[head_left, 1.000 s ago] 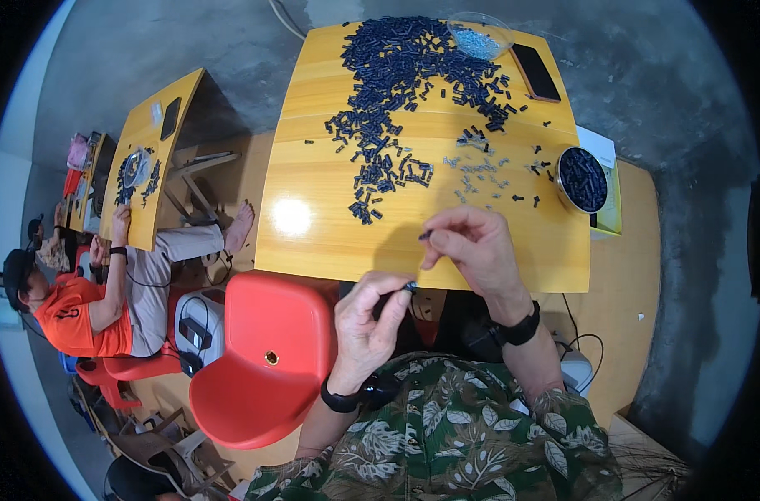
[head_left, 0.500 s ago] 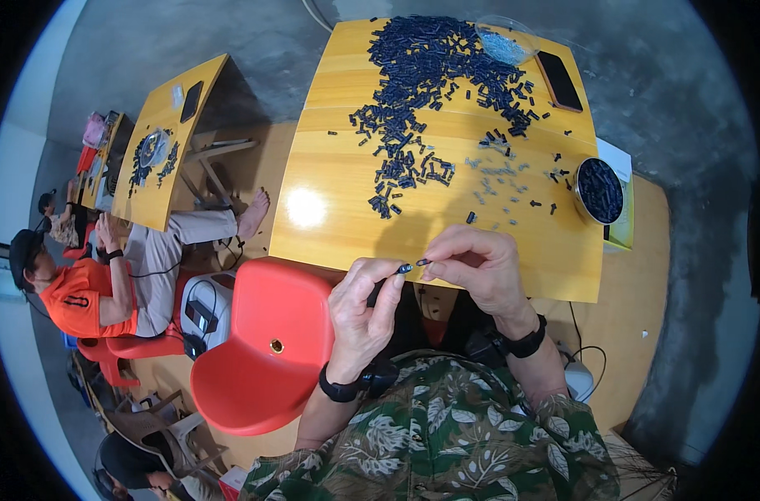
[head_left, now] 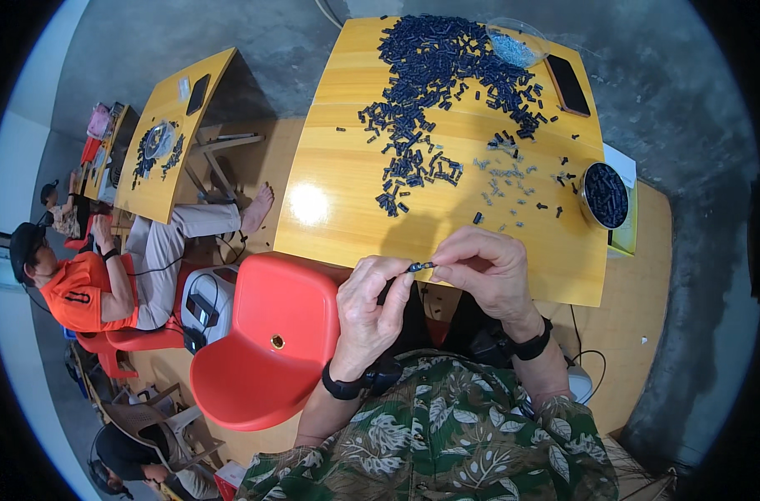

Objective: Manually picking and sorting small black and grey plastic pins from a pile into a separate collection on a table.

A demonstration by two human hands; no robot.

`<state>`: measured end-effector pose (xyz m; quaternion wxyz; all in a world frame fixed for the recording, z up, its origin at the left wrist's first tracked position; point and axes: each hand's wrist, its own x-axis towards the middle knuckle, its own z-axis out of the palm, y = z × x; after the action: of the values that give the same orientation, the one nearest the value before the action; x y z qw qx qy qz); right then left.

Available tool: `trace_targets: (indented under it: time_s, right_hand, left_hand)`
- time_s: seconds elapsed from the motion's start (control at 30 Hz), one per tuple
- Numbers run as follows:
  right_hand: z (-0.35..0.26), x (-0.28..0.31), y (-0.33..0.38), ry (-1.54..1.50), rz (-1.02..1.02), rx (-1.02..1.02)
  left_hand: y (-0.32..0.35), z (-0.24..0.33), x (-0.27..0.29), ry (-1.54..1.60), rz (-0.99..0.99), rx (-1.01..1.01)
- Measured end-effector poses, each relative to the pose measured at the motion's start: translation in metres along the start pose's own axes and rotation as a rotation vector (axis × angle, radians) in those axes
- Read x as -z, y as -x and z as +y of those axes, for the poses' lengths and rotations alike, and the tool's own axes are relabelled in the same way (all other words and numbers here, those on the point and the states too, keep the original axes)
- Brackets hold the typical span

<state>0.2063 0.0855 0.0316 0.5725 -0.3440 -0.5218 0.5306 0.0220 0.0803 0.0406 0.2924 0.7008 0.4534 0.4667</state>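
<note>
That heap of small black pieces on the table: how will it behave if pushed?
Likely to scatter rather than move as one: the black pieces lie loose and overlapping. Single ones may slide easily, since the table looks glossy. Each is probably light, being so small.

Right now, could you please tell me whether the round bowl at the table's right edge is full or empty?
Nearly full: small black pieces fill the bowl close to its rim.

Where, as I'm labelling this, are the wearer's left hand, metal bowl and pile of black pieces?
Left hand (head_left: 367, 306): head view, its middle.
Metal bowl (head_left: 590, 215): head view, outer wall.
Pile of black pieces (head_left: 430, 58): head view, upper part.
</note>
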Motion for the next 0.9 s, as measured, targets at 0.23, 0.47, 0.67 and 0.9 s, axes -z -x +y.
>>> trace_targets:
  time_s: [0.23, 0.47, 0.67, 0.9]
  right_hand:
    - [-0.002, 0.002, -0.001, 0.126, -0.011, 0.043]
    - [-0.012, 0.004, -0.006, 0.300, -0.061, 0.133]
    - [-0.015, 0.005, -0.008, 0.394, -0.096, 0.196]
    - [-0.016, 0.009, -0.010, 0.359, -0.149, 0.109]
  left_hand:
    - [-0.002, 0.002, 0.001, -0.037, -0.013, -0.019]
    - [-0.008, 0.003, 0.004, -0.196, -0.036, -0.161]
    - [-0.008, 0.004, 0.005, -0.193, -0.083, -0.132]
    - [-0.010, 0.003, 0.003, -0.211, -0.076, -0.204]
